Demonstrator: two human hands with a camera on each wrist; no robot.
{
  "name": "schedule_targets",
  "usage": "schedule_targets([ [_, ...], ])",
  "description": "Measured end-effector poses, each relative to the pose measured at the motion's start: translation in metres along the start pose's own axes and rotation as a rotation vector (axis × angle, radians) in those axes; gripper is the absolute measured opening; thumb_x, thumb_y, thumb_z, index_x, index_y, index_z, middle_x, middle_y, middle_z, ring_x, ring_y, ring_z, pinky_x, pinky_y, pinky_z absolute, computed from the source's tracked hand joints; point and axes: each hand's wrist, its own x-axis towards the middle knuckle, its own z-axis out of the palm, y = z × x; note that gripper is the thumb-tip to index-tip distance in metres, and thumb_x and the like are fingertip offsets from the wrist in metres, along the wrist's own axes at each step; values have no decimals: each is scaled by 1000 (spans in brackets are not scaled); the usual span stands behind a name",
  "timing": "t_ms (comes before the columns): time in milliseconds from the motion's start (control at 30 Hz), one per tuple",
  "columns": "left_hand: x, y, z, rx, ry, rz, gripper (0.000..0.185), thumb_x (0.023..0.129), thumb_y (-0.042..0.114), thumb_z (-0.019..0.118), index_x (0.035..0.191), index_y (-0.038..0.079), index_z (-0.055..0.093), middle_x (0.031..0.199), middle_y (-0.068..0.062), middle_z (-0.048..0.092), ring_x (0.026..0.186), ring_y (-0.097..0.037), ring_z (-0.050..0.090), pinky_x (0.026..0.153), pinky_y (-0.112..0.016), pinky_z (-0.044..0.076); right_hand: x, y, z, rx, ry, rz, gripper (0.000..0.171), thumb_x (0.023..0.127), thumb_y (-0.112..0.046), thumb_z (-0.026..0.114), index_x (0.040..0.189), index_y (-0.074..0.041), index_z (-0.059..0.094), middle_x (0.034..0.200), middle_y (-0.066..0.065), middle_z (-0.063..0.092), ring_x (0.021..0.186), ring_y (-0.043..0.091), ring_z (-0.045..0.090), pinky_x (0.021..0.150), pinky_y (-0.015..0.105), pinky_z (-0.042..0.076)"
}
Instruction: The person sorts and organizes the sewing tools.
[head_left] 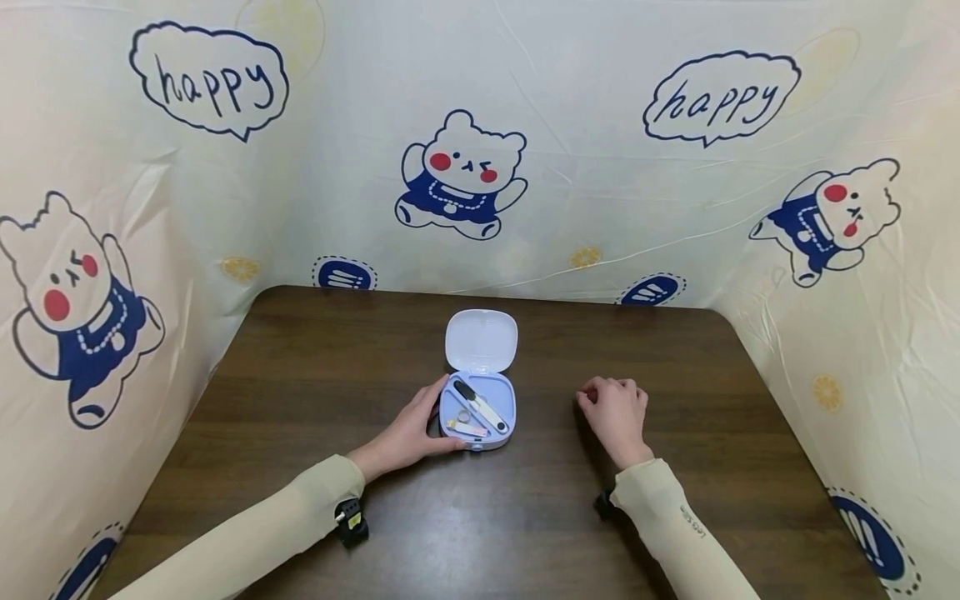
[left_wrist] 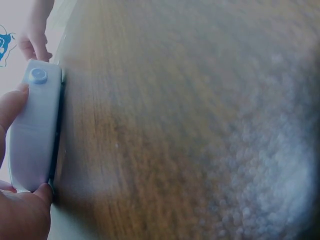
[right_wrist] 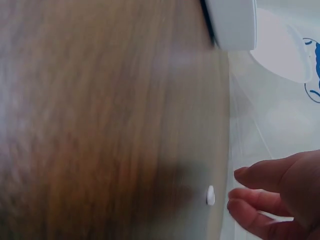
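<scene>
The small blue case (head_left: 477, 412) sits mid-table with its lid already up and tools still inside, the left hand (head_left: 411, 433) cupping its side while the right hand (head_left: 617, 410) rests loosely curled, holding nothing, near a tiny white piece (right_wrist: 210, 195).

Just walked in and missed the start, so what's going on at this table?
A person sits at a dark wooden table. Their left hand holds the side of a small pale blue case, whose lid is open with scissors and small bits inside. Their right hand rests loosely curled beside a tiny white thing.
</scene>
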Motion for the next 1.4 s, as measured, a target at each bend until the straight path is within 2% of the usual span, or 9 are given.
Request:
schedule_targets([
  [233,-1,1,-1,-4,-1,4,113,85,36,88,166,4,17,162,-23,31,150,-34,35,120,-50,33,4,5,1,-75,-73,86,28,95,-35,77,94,-7,75,93,13,74,106,45,55,101,66,32],
  [567,-1,1,-1,-3,2,6,114,85,38,88,167,5,17,162,-22,32,149,-34,37,119,-49,35,12,7,-1,-76,-116,111,20,99,-27,73,91,-9,75,95,13,75,106,44,54,101,67,31],
  [967,0,-1,0,-11,0,7,114,85,39,88,167,5,17,163,-22,31,149,-33,37,119,-48,36,13,9,1,-56,-115,94,12,97,-21,73,89,-11,71,95,13,73,101,42,56,100,68,33],
  [1400,-1,0,0,-6,4,10,114,85,37,89,166,4,17,162,-23,32,149,-35,37,119,-50,35,10,9,4,54,-98,17,12,94,-14,77,87,-13,68,84,4,72,103,40,58,103,68,30],
])
